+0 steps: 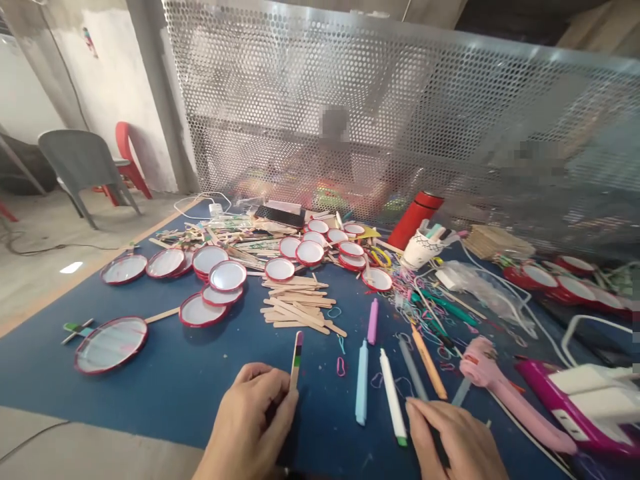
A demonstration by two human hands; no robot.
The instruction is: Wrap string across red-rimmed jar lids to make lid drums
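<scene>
Left hand: we hold the left hand (255,420) with thumb and fingers pinching a banded stick (296,367) near its lower part.
Banded stick: we see it stand nearly upright above the bench (165,400), purple, black and green toward its top.
Right hand: we have the right hand (455,433) curled at the lower end of a grey marker (413,370); we cannot tell whether its fingers grip it.
Markers: left of the grey one lie a white marker (393,397), a light-blue marker (361,383) and, farther back, a purple marker (373,322); an orange marker (429,363) lies to its right.
Plain sticks: we see a loose pile of plain sticks (295,303) beyond the left hand.
Red-rimmed discs: these red-rimmed discs (227,275) lie in overlapping groups to the left of the pile and behind it.
Back of bench: a red flask (413,220) leans behind a white cup (423,255) of pens.
Far right: a pink tool (515,393) rests beside a magenta power strip (543,400).
</scene>
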